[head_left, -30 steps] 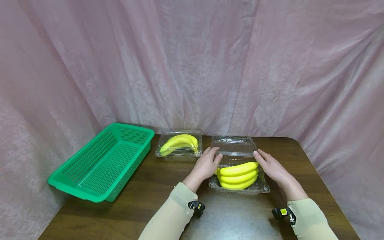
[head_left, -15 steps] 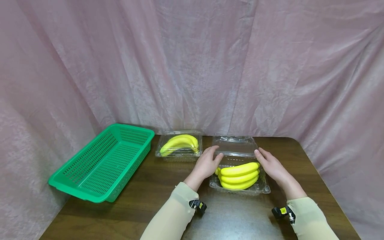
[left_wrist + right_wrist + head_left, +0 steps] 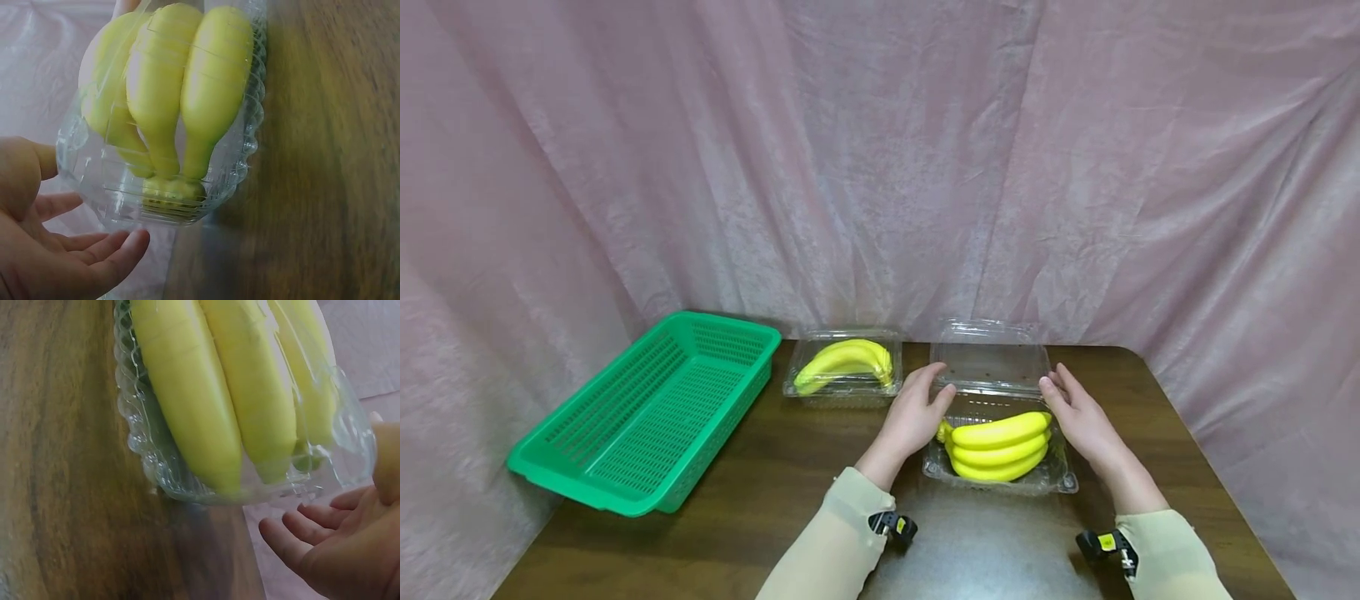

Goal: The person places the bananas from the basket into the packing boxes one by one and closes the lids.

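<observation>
A bunch of yellow bananas (image 3: 998, 451) lies in the base of a clear plastic clamshell container (image 3: 1057, 475) on the table. Its lid (image 3: 988, 363) is folded back toward the curtain, with the far edge tilted up. At the left side of the hinge is my left hand (image 3: 912, 419), fingers extended and thumb tip close to the lid's edge. My right hand (image 3: 1084, 422) mirrors it on the right side, fingers long and slightly spread. Both wrist views show the fingers straight or gently bent beside the plastic, while each thumb's tip is partly hidden.
A closed clear container (image 3: 790, 390) with another bunch of bananas (image 3: 844, 363) stands to the left of the open one. Farther left is a green perforated basket (image 3: 679, 487). A pink curtain (image 3: 880, 167) hangs behind the wooden table (image 3: 760, 508).
The far edge of the lid has risen. Both hands have stayed at its sides, with my right hand's fingers spreading a little more. The head view has shifted slightly.
</observation>
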The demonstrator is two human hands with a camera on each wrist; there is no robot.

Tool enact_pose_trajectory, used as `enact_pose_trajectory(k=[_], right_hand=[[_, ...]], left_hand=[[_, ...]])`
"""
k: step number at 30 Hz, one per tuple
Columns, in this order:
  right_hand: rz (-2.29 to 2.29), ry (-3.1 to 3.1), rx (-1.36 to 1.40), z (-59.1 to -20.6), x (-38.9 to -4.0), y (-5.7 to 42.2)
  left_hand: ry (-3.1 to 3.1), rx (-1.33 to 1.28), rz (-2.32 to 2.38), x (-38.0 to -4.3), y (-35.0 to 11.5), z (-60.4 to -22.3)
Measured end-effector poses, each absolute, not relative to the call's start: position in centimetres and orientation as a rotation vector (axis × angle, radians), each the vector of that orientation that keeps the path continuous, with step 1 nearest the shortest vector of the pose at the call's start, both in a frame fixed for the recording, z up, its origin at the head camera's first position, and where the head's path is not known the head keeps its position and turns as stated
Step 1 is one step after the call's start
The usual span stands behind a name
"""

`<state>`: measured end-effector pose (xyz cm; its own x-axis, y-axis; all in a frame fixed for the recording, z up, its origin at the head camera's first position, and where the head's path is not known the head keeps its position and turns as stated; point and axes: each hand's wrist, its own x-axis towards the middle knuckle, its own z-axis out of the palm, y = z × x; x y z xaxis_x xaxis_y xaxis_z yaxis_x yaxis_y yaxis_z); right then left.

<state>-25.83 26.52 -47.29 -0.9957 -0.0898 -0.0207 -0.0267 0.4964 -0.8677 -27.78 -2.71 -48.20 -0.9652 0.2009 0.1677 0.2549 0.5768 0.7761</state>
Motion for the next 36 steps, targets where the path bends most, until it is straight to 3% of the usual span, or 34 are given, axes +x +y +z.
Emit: enact_pose_trajectory(k=[12, 22, 36], right_hand=[[-1.618, 2.722, -0.099, -46.5, -24.8, 26.3], [-1.64, 2.72, -0.095, -47.0, -24.7, 26.7], [-1.617, 2.776, -0.164, -47.6, -24.5, 27.2]], left_hand=[[-2.592, -0.411, -1.419, -26.9, -3.0, -47.0], [-2.5, -0.5, -1.289, -32.4, -3.5, -55.8], [-2.482, -0.583, -1.295, -29.9, -3.7, -52.7]])
